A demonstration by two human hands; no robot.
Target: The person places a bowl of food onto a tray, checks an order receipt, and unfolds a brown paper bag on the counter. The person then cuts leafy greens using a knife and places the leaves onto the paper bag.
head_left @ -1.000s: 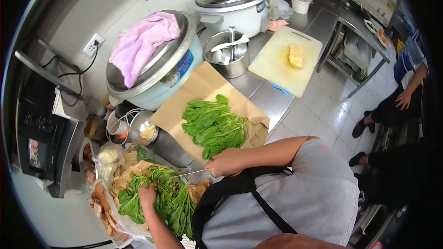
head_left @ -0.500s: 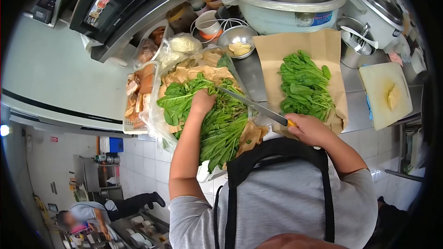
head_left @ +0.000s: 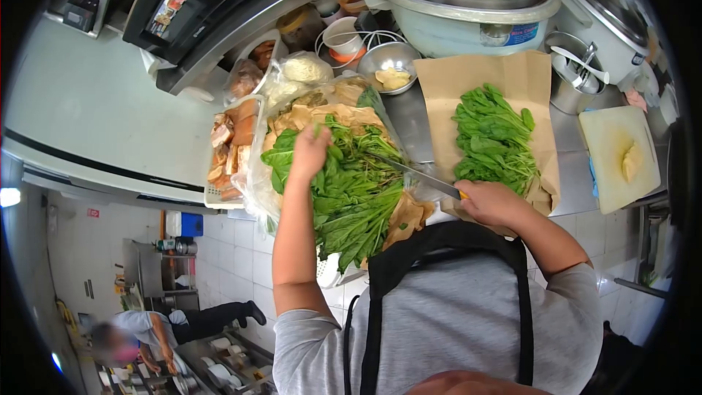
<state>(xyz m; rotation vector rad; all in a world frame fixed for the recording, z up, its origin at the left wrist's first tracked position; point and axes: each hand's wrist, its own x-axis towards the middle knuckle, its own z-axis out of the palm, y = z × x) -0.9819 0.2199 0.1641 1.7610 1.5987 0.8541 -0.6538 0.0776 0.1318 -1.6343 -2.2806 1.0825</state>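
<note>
A large heap of spinach [head_left: 358,212] lies on crumpled brown paper and clear plastic. My left hand [head_left: 311,155] is over the heap's upper left part, its fingers closed on a few spinach leaves; the fingertips are partly hidden. My right hand [head_left: 491,202] grips the orange-yellow handle of a long knife [head_left: 431,180]. The blade points left, with its tip over or among the stems in the heap. Beyond my right hand, a neat bunch of spinach [head_left: 491,139] rests on a flat sheet of brown paper [head_left: 442,91].
A basket of meat pieces [head_left: 234,150] stands left of the heap. Behind are a metal bowl [head_left: 384,57] and a large lidded rice cooker [head_left: 461,18]. A cutting board [head_left: 610,157] lies at the right. A co-worker [head_left: 146,333] is at another counter, lower left.
My left hand has moved up and left off the middle of the heap, with leaves in its fingers. The knife remains over the stems. The whole view has shifted slightly.
</note>
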